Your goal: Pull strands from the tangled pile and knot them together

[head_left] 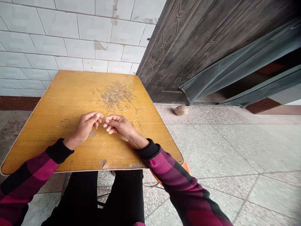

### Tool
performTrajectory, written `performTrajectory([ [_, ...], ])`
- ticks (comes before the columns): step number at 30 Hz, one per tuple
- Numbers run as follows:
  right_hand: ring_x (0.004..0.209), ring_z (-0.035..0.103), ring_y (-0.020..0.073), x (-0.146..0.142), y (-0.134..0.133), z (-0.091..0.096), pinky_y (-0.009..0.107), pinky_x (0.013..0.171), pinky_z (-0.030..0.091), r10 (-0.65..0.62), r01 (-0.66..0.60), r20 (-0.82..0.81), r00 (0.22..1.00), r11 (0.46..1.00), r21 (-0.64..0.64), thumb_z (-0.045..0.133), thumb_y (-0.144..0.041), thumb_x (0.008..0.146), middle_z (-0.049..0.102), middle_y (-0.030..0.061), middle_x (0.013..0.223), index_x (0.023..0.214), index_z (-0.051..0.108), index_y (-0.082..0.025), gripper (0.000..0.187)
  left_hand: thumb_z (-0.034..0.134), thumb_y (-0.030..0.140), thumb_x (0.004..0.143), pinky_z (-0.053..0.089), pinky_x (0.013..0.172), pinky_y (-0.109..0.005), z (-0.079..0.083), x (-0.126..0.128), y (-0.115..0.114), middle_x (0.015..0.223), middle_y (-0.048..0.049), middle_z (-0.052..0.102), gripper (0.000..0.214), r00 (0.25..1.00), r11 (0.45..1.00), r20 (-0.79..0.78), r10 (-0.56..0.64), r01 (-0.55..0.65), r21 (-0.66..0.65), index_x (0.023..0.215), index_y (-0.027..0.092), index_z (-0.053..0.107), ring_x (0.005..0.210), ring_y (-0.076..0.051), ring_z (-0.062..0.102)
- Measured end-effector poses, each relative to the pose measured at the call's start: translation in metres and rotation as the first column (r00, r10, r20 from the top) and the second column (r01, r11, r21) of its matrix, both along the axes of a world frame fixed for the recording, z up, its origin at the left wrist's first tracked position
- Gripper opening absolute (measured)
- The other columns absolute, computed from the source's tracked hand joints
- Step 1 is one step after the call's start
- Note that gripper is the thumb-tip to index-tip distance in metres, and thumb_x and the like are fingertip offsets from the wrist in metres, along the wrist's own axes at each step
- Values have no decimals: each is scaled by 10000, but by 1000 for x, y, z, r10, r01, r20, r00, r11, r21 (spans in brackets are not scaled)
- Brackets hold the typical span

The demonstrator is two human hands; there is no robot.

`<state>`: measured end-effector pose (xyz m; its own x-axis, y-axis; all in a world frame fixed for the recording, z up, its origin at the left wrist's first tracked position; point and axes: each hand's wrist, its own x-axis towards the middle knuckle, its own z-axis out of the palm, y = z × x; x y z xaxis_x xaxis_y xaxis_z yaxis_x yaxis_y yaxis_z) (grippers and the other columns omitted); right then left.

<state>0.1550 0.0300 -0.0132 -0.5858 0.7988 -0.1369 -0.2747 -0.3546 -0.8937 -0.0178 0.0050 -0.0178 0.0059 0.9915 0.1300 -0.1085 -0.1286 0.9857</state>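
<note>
Both hands meet above the middle of a wooden table (77,84). My left hand (87,125) is closed in a pinch, and my right hand (119,127) pinches too. A thin, pale string or wire (106,136) passes between the fingertips, and a loose end hangs below my right fingers. Whether it is thread or wire I cannot tell. Beyond the hands lies a tangled heap of similar thin strands (116,95). A smaller loose coil (67,124) rests beside my left hand, partly behind it. Another loop (136,124) lies just past my right hand.
White wall tiles (94,28) rise behind the table's far edge. To the right stands a dark carved door (169,53) with a grey-green curtain (211,78). A round object like a worn ball (181,110) sits on the floor. Something orange (187,166) shows under the table's right corner.
</note>
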Motion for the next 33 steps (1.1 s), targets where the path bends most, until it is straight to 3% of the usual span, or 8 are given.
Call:
performTrajectory([
  [5, 511, 641, 45, 3, 4, -4, 117, 482, 537, 18, -25, -126, 992, 998, -58, 811, -279, 686, 726, -6, 750, 795, 634, -134, 253, 692, 309, 773, 384, 496, -180, 9, -4, -2, 678, -22, 601, 205, 932, 970, 325, -159, 209, -124, 725, 113, 659, 563, -76, 513],
  [12, 476, 611, 32, 2, 4, -10, 104, 455, 507, 83, -121, -265, 961, 984, -130, 781, -205, 726, 738, 1, 778, 801, 620, -141, 189, 726, 211, 750, 403, 479, -144, 9, -7, 0, 663, -12, 602, 148, 824, 923, 521, -221, 349, -161, 710, 98, 639, 525, -48, 494],
  [20, 349, 416, -23, -5, 2, -10, 60, 353, 363, 42, -107, -304, 952, 974, -198, 687, -132, 811, 700, -37, 688, 796, 628, -144, 62, 728, 200, 752, 385, 456, -129, 8, -5, -1, 658, -17, 603, 163, 803, 912, 545, -242, 379, -154, 693, 97, 616, 497, -37, 476],
  [33, 346, 372, -21, -1, 7, -11, 51, 356, 350, 86, -169, -279, 956, 942, -290, 660, -116, 809, 657, -30, 627, 821, 642, -141, 34, 731, 202, 751, 368, 453, -150, 11, -3, -4, 643, -9, 585, 188, 800, 910, 552, -236, 382, -164, 663, 94, 605, 495, -40, 469],
])
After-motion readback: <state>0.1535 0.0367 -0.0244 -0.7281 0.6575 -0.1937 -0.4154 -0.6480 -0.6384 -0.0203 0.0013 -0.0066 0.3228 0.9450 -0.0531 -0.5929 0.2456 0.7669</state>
